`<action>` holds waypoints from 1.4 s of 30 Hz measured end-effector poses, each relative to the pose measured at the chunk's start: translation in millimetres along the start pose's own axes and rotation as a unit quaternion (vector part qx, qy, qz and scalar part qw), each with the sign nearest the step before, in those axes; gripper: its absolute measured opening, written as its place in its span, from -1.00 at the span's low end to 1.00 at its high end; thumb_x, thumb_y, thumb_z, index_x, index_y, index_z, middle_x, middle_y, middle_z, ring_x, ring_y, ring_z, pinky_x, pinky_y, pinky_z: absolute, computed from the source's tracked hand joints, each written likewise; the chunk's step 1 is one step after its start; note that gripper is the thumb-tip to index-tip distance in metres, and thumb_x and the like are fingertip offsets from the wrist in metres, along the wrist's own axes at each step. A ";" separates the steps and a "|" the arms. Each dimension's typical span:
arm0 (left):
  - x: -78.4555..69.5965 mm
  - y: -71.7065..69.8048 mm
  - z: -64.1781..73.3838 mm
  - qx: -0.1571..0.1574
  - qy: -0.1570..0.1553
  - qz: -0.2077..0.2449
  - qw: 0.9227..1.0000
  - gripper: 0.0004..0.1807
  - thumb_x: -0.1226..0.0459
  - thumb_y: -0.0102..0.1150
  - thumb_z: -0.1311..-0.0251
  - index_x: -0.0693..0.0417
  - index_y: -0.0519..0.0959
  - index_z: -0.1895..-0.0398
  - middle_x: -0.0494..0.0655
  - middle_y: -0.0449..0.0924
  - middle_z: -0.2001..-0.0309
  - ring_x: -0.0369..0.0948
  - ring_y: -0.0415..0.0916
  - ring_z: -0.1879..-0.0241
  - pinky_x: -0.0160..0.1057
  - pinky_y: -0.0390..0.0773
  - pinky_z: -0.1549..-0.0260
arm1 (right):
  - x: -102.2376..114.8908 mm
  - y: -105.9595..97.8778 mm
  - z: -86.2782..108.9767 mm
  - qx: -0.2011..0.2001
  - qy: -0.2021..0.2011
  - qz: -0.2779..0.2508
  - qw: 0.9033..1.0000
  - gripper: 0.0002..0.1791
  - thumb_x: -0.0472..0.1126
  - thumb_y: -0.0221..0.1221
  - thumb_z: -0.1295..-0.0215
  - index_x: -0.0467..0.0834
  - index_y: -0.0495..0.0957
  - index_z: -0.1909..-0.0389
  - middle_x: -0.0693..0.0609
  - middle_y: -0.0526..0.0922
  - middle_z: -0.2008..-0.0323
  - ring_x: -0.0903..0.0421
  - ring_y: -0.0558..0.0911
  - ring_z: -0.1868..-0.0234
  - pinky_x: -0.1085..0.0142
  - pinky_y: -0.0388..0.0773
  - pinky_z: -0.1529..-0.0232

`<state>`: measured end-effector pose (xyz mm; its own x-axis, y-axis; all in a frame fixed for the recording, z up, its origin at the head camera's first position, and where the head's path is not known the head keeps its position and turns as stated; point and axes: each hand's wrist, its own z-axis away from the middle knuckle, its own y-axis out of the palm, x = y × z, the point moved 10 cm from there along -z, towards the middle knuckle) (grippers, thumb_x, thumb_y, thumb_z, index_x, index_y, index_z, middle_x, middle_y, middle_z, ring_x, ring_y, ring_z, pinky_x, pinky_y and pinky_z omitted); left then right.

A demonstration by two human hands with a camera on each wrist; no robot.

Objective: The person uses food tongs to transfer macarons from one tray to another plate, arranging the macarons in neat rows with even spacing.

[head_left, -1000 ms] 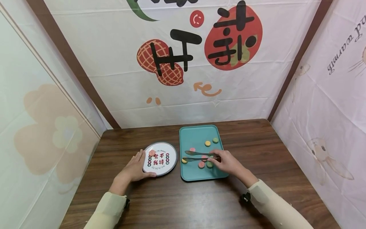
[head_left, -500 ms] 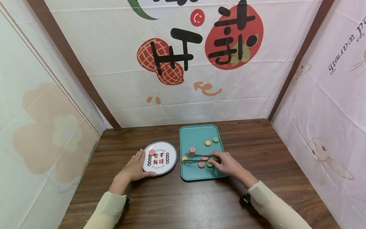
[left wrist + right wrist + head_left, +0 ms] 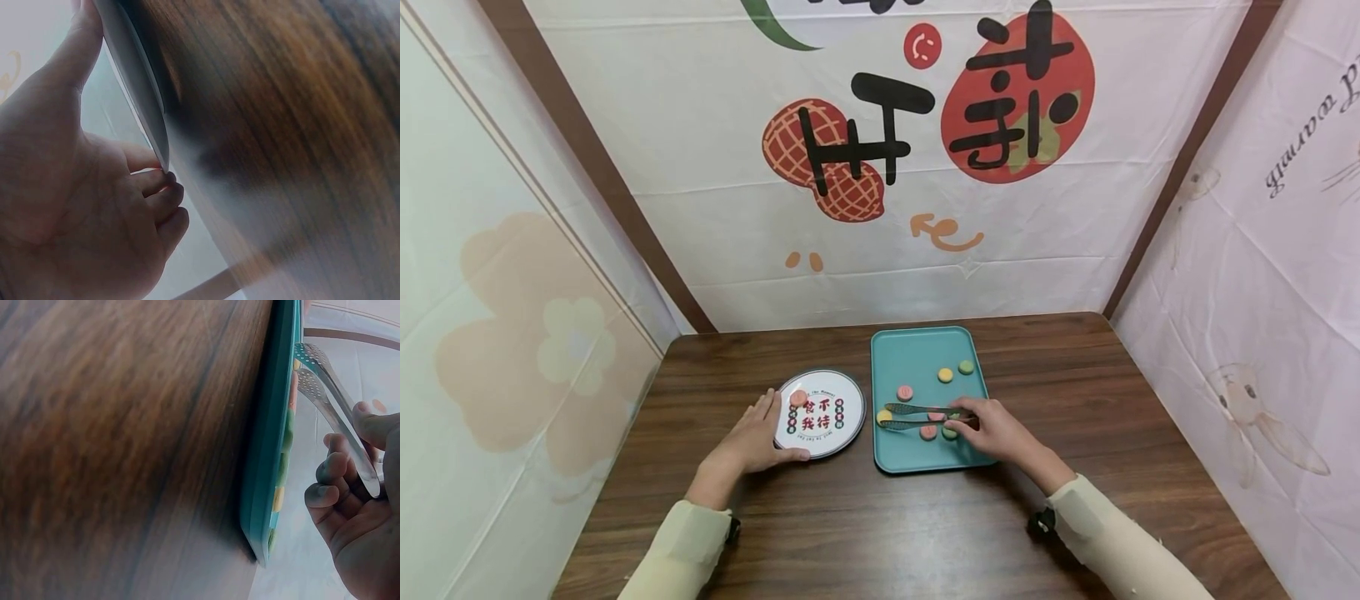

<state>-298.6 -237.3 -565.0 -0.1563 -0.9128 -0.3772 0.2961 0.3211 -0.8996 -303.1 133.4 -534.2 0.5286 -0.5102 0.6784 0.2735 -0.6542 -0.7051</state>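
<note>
In the head view, my left hand (image 3: 752, 435) holds the left rim of a round white plate (image 3: 850, 417) printed with red characters. Its thumb lies along the near rim, its fingers along the left side. One pinkish macaron (image 3: 799, 398) sits on the plate. My right hand (image 3: 996, 427) grips metal tongs (image 3: 917, 409) over a teal tray (image 3: 917, 354). The perforated tong tips stand apart on either side of a yellow macaron (image 3: 884, 416) at the tray's left edge; whether they touch it, I cannot tell. The right wrist view shows the tongs (image 3: 340, 412) between thumb and fingers.
Also on the tray are a pink macaron (image 3: 905, 392), another yellow one (image 3: 945, 375), a green one (image 3: 966, 367), and pink and green ones partly under the tongs. A wooden table (image 3: 880, 533) carries everything; a printed cloth wall (image 3: 737, 275) rises behind it.
The tongs have shifted slightly towards the near side, so their tips now flank the yellow macaron and the upper pink macaron is uncovered. My left hand and the plate have stayed put.
</note>
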 end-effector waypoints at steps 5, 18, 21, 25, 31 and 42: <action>-1.4 -1.4 0.7 -0.001 0.001 -0.003 1.000 0.53 -0.37 0.50 -0.08 0.55 -0.12 -0.66 0.54 -0.16 -0.66 0.36 -0.16 -0.67 0.27 -0.04 -0.65 | -0.8 0.6 -0.3 0.001 0.006 0.000 1.000 -0.77 -0.18 0.33 -0.54 -0.21 0.71 -0.07 0.03 0.75 0.36 0.32 0.55 0.47 0.33 0.60 0.44; -1.7 -0.3 0.9 0.002 -0.002 -0.002 1.000 0.53 -0.38 0.48 -0.09 0.54 -0.13 -0.66 0.52 -0.18 -0.67 0.36 -0.17 -0.67 0.27 -0.06 -0.65 | -2.7 2.4 -2.4 0.005 0.016 0.000 1.000 -0.69 -0.14 0.32 -0.55 -0.28 0.70 -0.11 0.05 0.75 0.38 0.33 0.54 0.48 0.34 0.58 0.44; -1.4 -0.3 0.9 0.003 -0.003 -0.002 1.000 0.53 -0.38 0.48 -0.09 0.54 -0.13 -0.66 0.53 -0.18 -0.67 0.36 -0.17 -0.67 0.27 -0.06 -0.65 | -2.3 2.4 -2.9 0.005 0.014 0.003 1.000 -0.69 -0.14 0.32 -0.55 -0.27 0.70 -0.11 0.05 0.73 0.40 0.33 0.53 0.48 0.35 0.58 0.42; -1.5 -0.3 0.8 0.003 -0.002 -0.003 1.000 0.52 -0.38 0.48 -0.09 0.55 -0.13 -0.66 0.53 -0.18 -0.67 0.36 -0.17 -0.67 0.28 -0.06 -0.65 | -1.9 2.9 -3.6 0.007 0.007 0.003 1.000 -0.70 -0.14 0.31 -0.56 -0.27 0.70 -0.11 0.04 0.71 0.42 0.33 0.49 0.50 0.35 0.55 0.44; -2.2 -1.1 1.4 0.003 -0.001 -0.002 1.000 0.52 -0.38 0.48 -0.09 0.55 -0.13 -0.66 0.54 -0.18 -0.67 0.37 -0.17 -0.67 0.28 -0.06 -0.65 | -3.0 3.2 -3.2 0.009 0.008 0.003 1.000 -0.69 -0.13 0.29 -0.57 -0.27 0.70 -0.12 -0.03 0.77 0.32 0.31 0.52 0.47 0.34 0.58 0.41; -2.3 -1.3 1.3 0.003 -0.002 0.001 1.000 0.52 -0.37 0.49 -0.09 0.55 -0.13 -0.66 0.54 -0.18 -0.66 0.37 -0.17 -0.67 0.28 -0.06 -0.65 | -0.8 1.8 -3.5 0.004 -0.004 -0.003 1.000 -0.68 -0.12 0.29 -0.57 -0.29 0.70 -0.11 0.00 0.74 0.36 0.33 0.51 0.49 0.35 0.55 0.45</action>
<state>-297.5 -235.9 -562.7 -0.1518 -0.9136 -0.3772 0.3018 0.3205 -0.8979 -305.8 130.7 -535.3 0.5328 -0.5029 0.6806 0.2822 -0.6527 -0.7031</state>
